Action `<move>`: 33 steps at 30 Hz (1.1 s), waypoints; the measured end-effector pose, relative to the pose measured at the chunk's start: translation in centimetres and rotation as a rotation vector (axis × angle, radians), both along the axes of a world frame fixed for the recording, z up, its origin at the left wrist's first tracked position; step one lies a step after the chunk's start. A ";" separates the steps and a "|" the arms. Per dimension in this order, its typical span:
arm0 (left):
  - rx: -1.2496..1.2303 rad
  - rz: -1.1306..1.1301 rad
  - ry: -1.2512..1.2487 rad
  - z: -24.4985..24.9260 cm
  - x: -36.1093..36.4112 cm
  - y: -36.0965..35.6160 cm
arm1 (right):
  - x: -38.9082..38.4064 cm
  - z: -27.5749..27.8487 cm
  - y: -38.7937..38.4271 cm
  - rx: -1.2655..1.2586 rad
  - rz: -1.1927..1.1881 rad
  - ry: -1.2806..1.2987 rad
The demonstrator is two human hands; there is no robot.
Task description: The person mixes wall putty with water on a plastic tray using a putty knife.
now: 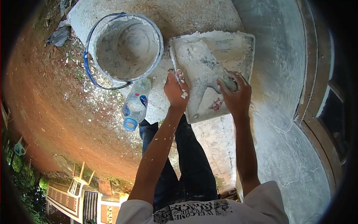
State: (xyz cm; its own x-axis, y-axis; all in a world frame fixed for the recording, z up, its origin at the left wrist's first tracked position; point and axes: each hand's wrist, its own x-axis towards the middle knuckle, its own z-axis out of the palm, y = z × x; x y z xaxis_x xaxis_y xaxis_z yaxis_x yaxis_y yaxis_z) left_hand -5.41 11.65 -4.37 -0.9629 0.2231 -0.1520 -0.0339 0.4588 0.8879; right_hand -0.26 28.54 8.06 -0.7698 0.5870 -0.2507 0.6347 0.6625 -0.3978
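Observation:
My left hand (177,90), flecked with white paste, is closed on the left rim of a shallow rectangular tray (254,50). Wet, off-white plaster (191,69) coats the tray's left half. Over the tray's right side, my right hand (238,95) is wrapped round the thick end of a plaster-caked hand tool (216,69). The tool slants up and left into the plaster; its far end is smeared over, so its exact shape is hidden. A reddish patch (215,104) shows on the tray floor near my right hand.
Left of the tray stands a plaster-smeared bucket (158,37) with a blue-gripped handle. An uncapped clear plastic bottle (135,106) with a blue neck lies below it. A grey curved wall (283,93) rises at right. White splatters dot the brown ground, and a chair (78,183) stands farther off.

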 end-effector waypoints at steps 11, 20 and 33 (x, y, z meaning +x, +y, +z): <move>0.032 -0.022 0.062 -0.1 0.0 -0.2 | 0.3 -6.5 -4.4 -0.202 -0.171 0.082; 0.033 0.027 0.048 0.5 0.0 0.2 | -0.8 2.3 -2.4 -0.227 -0.235 0.061; -0.008 0.031 0.058 -0.2 0.1 0.2 | 1.7 -2.0 -0.5 -0.111 -0.192 0.102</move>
State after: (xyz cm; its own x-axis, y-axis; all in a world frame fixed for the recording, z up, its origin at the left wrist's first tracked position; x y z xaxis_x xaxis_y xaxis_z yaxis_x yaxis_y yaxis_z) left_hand -5.36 11.84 -4.58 -0.9766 0.1921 -0.0971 0.0035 0.4651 0.8852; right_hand 1.40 28.07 6.04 -0.6714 0.6982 -0.2485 0.6977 0.4824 -0.5297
